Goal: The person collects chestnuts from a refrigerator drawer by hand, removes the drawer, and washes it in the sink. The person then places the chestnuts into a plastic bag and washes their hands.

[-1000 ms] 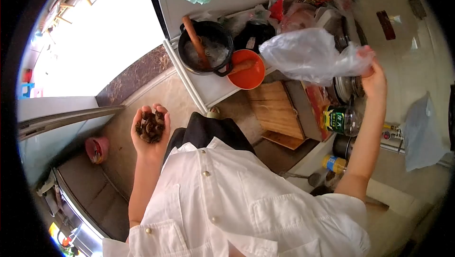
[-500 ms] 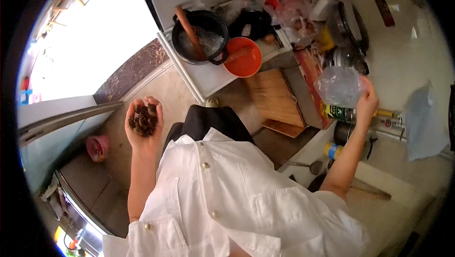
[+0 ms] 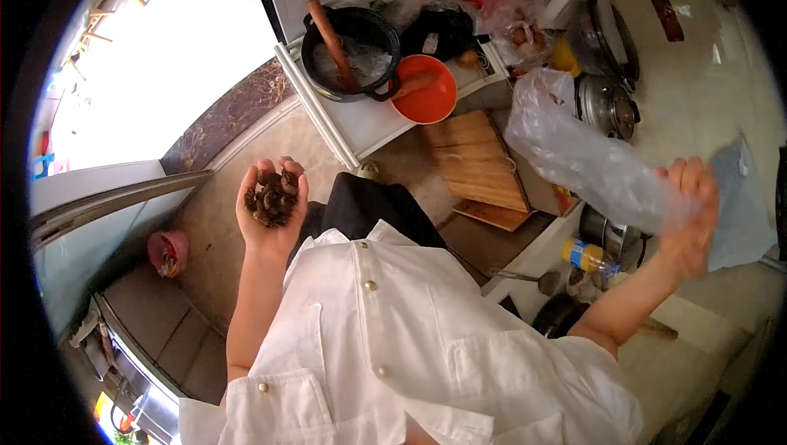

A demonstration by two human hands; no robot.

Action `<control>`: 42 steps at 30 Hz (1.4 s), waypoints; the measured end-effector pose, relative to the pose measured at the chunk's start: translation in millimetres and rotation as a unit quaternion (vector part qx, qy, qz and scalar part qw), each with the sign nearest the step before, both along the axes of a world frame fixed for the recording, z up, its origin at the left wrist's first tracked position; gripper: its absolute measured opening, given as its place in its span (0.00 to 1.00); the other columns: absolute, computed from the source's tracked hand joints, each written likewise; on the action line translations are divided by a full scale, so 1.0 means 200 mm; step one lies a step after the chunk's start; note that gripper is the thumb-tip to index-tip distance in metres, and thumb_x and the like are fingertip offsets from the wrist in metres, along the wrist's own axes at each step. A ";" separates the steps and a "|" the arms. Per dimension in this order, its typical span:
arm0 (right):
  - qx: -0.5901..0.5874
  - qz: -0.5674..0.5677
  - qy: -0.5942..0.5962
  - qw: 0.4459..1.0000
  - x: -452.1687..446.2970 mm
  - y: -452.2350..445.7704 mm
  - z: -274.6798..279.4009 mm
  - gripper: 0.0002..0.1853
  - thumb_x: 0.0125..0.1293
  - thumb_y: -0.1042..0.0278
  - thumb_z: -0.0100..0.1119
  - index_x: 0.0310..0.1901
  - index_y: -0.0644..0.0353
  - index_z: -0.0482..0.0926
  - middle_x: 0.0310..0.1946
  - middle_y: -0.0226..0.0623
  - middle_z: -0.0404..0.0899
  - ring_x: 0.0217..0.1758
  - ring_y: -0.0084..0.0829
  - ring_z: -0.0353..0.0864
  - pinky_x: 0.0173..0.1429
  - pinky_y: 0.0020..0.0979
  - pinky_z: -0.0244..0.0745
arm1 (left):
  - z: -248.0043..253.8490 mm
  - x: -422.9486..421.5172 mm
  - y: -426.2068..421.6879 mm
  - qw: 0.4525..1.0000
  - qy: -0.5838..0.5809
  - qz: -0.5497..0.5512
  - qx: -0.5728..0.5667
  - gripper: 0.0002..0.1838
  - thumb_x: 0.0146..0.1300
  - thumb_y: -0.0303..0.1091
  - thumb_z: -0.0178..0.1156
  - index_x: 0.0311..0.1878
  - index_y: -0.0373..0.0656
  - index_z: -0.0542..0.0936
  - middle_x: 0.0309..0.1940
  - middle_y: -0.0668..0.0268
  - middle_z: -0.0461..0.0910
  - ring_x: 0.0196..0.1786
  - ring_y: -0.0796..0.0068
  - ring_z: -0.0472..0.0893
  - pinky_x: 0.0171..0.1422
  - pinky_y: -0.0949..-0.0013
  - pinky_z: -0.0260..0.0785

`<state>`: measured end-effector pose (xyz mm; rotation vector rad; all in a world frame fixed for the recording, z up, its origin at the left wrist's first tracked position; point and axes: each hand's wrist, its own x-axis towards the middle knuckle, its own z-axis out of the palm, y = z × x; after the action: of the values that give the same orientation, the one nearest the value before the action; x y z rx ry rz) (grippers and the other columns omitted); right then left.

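My left hand is cupped palm-up round a heap of small dark brown, wrinkled lumps that look like dried mushrooms. It is held out over the floor, to the left of my dark trousers. On the right, my right hand grips one end of a clear plastic bag. The bag stretches out long and crumpled toward the upper left, its far end hanging near a metal kettle. I cannot make out anything inside the bag. My right fingers are slightly blurred.
A black pot holding a wooden handle and an orange bowl stand on a white-edged surface ahead. Wooden boards lean below. A yellow-labelled bottle and a ladle lie on the right counter. A pink bin is at left.
My right hand has swung outward to the right, and the plastic bag has gone from bunched up to stretched long. My left hand has shifted slightly right and up, still holding the brown lumps.
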<state>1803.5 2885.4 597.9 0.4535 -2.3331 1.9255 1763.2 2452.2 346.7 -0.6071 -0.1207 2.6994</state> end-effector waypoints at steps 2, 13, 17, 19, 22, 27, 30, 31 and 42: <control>0.011 0.048 0.013 0.999 -0.01 -0.13 0.00 0.19 0.43 0.68 0.68 0.37 0.56 0.71 0.36 0.30 0.67 0.40 0.30 0.67 0.58 0.35 0.60 | -0.02 0.01 -0.02 1.000 -0.015 0.011 0.015 0.10 0.66 0.36 0.51 0.37 0.41 0.78 0.44 0.59 0.74 0.55 0.63 0.73 0.59 0.51 0.71; 0.628 0.048 0.301 0.716 -0.35 -0.73 -0.08 0.09 0.48 0.84 0.59 0.30 0.62 0.73 0.30 0.39 0.72 0.40 0.40 0.75 0.64 0.53 0.62 | 0.09 0.08 0.03 0.995 -0.024 0.091 -0.022 0.08 0.64 0.38 0.53 0.33 0.46 0.77 0.43 0.63 0.75 0.51 0.65 0.75 0.58 0.54 0.72; 0.466 0.121 0.397 0.782 -0.72 -0.78 -0.27 0.10 0.51 0.85 0.56 0.27 0.59 0.66 0.26 0.38 0.72 0.32 0.41 0.76 0.58 0.47 0.67 | 0.01 0.03 0.10 0.978 -0.090 0.182 -0.054 0.08 0.61 0.38 0.56 0.33 0.43 0.78 0.38 0.63 0.75 0.47 0.65 0.77 0.53 0.56 0.75; 0.350 0.205 0.361 0.840 -0.77 -0.82 -0.37 0.11 0.52 0.86 0.54 0.28 0.59 0.64 0.26 0.37 0.72 0.31 0.40 0.74 0.53 0.44 0.68 | -0.02 0.11 0.07 0.961 -0.128 0.222 -0.109 0.08 0.59 0.38 0.58 0.32 0.43 0.78 0.34 0.61 0.78 0.44 0.65 0.78 0.50 0.58 0.76; 0.263 0.314 0.203 0.889 -0.78 -1.00 -0.54 0.07 0.56 0.84 0.51 0.32 0.61 0.66 0.28 0.38 0.70 0.35 0.39 0.72 0.49 0.40 0.67 | -0.11 0.27 0.00 0.944 -0.102 0.302 -0.082 0.07 0.59 0.37 0.58 0.31 0.44 0.78 0.34 0.61 0.79 0.43 0.64 0.78 0.50 0.57 0.75; 0.227 0.413 0.204 0.858 -0.62 -1.50 -0.84 0.06 0.59 0.83 0.48 0.38 0.65 0.71 0.32 0.40 0.69 0.37 0.37 0.70 0.46 0.35 0.65 | -0.36 0.72 -0.27 0.903 -0.071 0.424 0.025 0.08 0.63 0.37 0.56 0.31 0.45 0.76 0.38 0.62 0.78 0.46 0.64 0.77 0.57 0.52 0.72; 0.211 0.472 0.216 0.829 -0.34 -1.87 -0.72 0.07 0.57 0.84 0.48 0.35 0.66 0.75 0.31 0.40 0.70 0.38 0.36 0.71 0.53 0.36 0.65 | -0.29 1.10 -0.43 0.876 -0.039 0.481 -0.008 0.08 0.62 0.37 0.56 0.30 0.44 0.77 0.39 0.61 0.78 0.47 0.64 0.77 0.56 0.53 0.72; 0.199 0.489 0.225 0.819 -0.26 -2.00 -0.71 0.08 0.55 0.85 0.48 0.34 0.66 0.76 0.31 0.39 0.70 0.38 0.35 0.72 0.56 0.36 0.65 | -0.30 1.22 -0.50 0.862 -0.026 0.506 -0.001 0.08 0.61 0.36 0.57 0.30 0.44 0.77 0.39 0.61 0.78 0.47 0.64 0.77 0.56 0.53 0.72; -0.004 0.706 0.292 0.646 0.76 -3.62 -0.69 0.14 0.49 0.89 0.48 0.36 0.64 0.76 0.33 0.41 0.73 0.39 0.39 0.76 0.46 0.30 0.69 | -0.18 2.23 -0.92 0.620 0.022 0.783 -0.044 0.10 0.62 0.36 0.55 0.31 0.42 0.81 0.39 0.58 0.79 0.48 0.62 0.77 0.55 0.55 0.73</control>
<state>1956.0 2162.0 460.1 2.9415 -1.3442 1.4216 2208.8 2268.6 310.4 -0.5175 -0.8846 4.4244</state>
